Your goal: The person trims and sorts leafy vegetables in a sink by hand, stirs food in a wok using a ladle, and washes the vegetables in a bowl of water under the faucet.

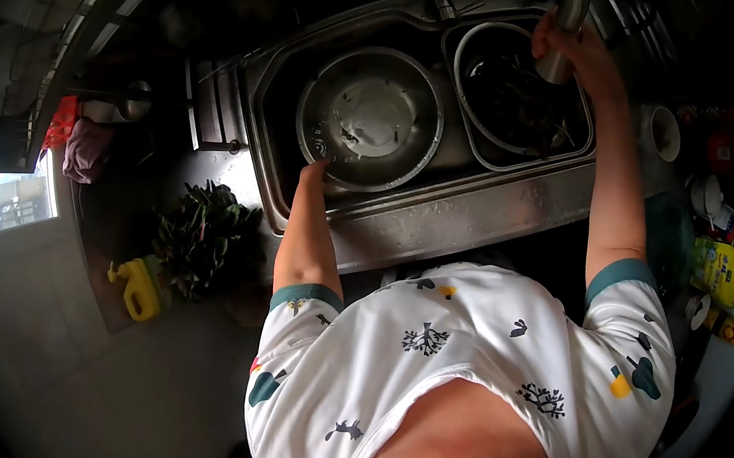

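At the top right my right hand [572, 48] is closed round the metal faucet [555, 67]. The faucet hangs over a pale-rimmed round bowl [458, 84] in the right sink compartment. Dark contents in that bowl are too dim to name. In the left compartment sits a wide metal basin [436, 125] holding water with small dark bits in it. My left hand [315, 169] is at the basin's near-left rim. Its fingers are hidden in shadow, so I cannot see whether it grips the rim.
Left of the sink [471, 210] lies a bunch of dark leafy greens [203, 240], with a yellow bottle [139, 290] near it. A white bowl [662, 134] stands to the right. Several packages, among them a yellow pouch [716, 272], line the right side.
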{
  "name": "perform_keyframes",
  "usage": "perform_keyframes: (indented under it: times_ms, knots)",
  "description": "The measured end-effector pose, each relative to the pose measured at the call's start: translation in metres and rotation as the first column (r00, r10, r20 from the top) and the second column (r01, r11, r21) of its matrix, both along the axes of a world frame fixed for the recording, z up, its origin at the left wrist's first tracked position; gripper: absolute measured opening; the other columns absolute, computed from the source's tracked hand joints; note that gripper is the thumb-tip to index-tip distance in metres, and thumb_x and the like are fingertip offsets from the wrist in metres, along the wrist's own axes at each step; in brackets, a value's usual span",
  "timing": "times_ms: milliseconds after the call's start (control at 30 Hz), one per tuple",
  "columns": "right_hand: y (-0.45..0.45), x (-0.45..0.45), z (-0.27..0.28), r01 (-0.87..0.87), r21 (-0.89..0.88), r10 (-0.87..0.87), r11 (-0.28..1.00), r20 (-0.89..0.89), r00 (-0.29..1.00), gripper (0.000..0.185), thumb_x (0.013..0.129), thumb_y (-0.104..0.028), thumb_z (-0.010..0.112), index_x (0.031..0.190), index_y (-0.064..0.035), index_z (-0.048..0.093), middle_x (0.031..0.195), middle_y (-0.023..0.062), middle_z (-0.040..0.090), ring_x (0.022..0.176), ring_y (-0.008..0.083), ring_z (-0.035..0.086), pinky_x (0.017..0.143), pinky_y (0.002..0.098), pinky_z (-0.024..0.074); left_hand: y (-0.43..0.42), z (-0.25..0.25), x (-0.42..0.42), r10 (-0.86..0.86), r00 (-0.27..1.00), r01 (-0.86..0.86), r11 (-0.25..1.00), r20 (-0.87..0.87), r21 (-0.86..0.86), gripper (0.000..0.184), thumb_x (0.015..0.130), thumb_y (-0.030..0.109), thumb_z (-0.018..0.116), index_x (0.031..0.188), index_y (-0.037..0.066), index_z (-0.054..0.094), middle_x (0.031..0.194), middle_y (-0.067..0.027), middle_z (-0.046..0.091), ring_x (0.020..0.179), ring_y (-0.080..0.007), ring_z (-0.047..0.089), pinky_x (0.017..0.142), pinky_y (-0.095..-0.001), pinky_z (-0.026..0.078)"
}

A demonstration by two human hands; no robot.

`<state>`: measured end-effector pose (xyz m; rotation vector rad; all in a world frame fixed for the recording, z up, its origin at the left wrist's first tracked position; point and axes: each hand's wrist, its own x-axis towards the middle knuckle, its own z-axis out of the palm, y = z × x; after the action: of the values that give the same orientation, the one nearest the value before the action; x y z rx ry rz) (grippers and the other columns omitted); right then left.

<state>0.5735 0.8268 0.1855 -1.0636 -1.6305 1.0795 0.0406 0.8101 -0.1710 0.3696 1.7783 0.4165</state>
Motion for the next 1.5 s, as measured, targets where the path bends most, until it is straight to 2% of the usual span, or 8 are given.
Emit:
perform_keyframes:
  times_ms: [300, 467, 667, 833, 933, 1067, 1400, 1500]
  knots:
    - [-0.085, -0.025, -0.062, 0.770, -0.126, -0.778, 0.625, -0.021, 0.628, 0.019, 0.086, -0.013, 0.054, 0.101, -0.0011, 0.054, 0.089, 0.0051, 0.060, 0.083, 0.0134, 0.056, 0.079, 0.0266, 0.0432, -0.028, 0.088, 0.052, 0.056, 0.989, -0.052, 0.998, 0.135, -0.032, 0.011, 0.078, 0.009, 0.058, 0.086, 0.002, 0.054, 0.077, -0.0098, 0.054, 0.066, -0.0225, 0.055, 0.053, -0.0360, 0.054]
    - [-0.107, -0.117, -0.118, 0.252, -0.416, -0.245, 0.874, 0.069, 0.967, 0.023, 0.084, -0.016, 0.058, 0.100, 0.0007, 0.057, 0.089, 0.0111, 0.064, 0.082, 0.0185, 0.063, 0.073, 0.0270, 0.0484, -0.018, 0.109, 0.049, 0.057, 0.989, -0.058, 0.998, 0.136, 0.003, 0.012, 0.077, 0.007, 0.057, 0.084, -0.003, 0.055, 0.078, -0.0132, 0.056, 0.069, -0.0259, 0.057, 0.056, -0.0361, 0.054]
    - [-0.058, -0.173, -0.193, 0.382, -0.179, -0.108, 0.907, 0.778, 0.620, 0.051, 0.081, -0.030, 0.058, 0.116, 0.0064, 0.047, 0.118, 0.0223, 0.050, 0.109, 0.0335, 0.050, 0.088, 0.0403, 0.0441, 0.000, 0.117, 0.036, 0.047, 0.989, -0.046, 0.999, 0.142, -0.007, 0.012, 0.076, 0.008, 0.058, 0.084, -0.002, 0.055, 0.078, -0.0130, 0.054, 0.077, -0.0263, 0.054, 0.064, -0.0385, 0.053]
    - [-0.024, -0.175, -0.249, 0.510, -0.599, -0.350, 0.617, 0.371, 0.860, 0.056, 0.069, -0.011, 0.059, 0.121, 0.0045, 0.044, 0.115, 0.0235, 0.054, 0.108, 0.0359, 0.051, 0.089, 0.0372, 0.0415, -0.016, 0.108, 0.010, 0.031, 0.983, -0.014, 0.996, 0.181, -0.093, 0.007, 0.075, 0.007, 0.058, 0.078, 0.002, 0.054, 0.075, -0.0098, 0.054, 0.074, -0.0239, 0.053, 0.062, -0.0377, 0.050]
    - [-0.020, -0.188, -0.256, 0.609, -0.379, -0.587, 0.697, 0.186, 0.788, 0.053, 0.069, -0.009, 0.058, 0.119, 0.0039, 0.046, 0.114, 0.0215, 0.056, 0.105, 0.0341, 0.053, 0.088, 0.0362, 0.0419, -0.021, 0.102, 0.007, 0.112, 0.978, -0.085, 0.984, 0.177, -0.154, 0.004, 0.075, 0.005, 0.058, 0.076, 0.005, 0.054, 0.075, -0.0067, 0.054, 0.071, -0.0214, 0.052, 0.062, -0.0353, 0.047]
    - [-0.011, -0.192, -0.208, 0.604, -0.332, -0.581, 0.725, 0.175, 0.795, 0.040, 0.069, -0.006, 0.056, 0.107, 0.0030, 0.050, 0.104, 0.0179, 0.058, 0.096, 0.0328, 0.056, 0.082, 0.0369, 0.0434, -0.012, 0.008, -0.015, 0.245, 0.946, -0.201, 0.957, 0.214, -0.208, 0.006, 0.076, 0.005, 0.059, 0.077, 0.007, 0.054, 0.072, -0.0048, 0.052, 0.069, -0.0201, 0.052, 0.061, -0.0336, 0.045]
    - [-0.010, -0.221, -0.103, 0.475, -0.039, -0.400, 0.879, 0.483, 0.779, 0.036, 0.069, -0.015, 0.058, 0.097, 0.0037, 0.047, 0.079, 0.0223, 0.061, 0.079, 0.0386, 0.060, 0.069, 0.0433, 0.0466, -0.018, -0.042, 0.057, -0.383, 0.893, 0.444, 0.834, 0.236, -0.327, 0.012, 0.084, 0.016, 0.057, 0.073, 0.012, 0.059, 0.059, -0.0020, 0.050, 0.048, -0.0163, 0.048, 0.040, -0.0307, 0.041]
    - [-0.016, -0.232, -0.075, 0.407, -0.038, -0.335, 0.913, 0.501, 0.798, 0.031, 0.070, -0.016, 0.058, 0.092, 0.0028, 0.047, 0.073, 0.0193, 0.061, 0.072, 0.0353, 0.061, 0.064, 0.0421, 0.0476, -0.019, 0.025, 0.096, -0.409, 0.839, 0.507, 0.827, 0.358, -0.244, 0.009, 0.082, 0.019, 0.057, 0.079, 0.011, 0.060, 0.063, -0.0030, 0.056, 0.046, -0.0174, 0.050, 0.039, -0.0321, 0.043]
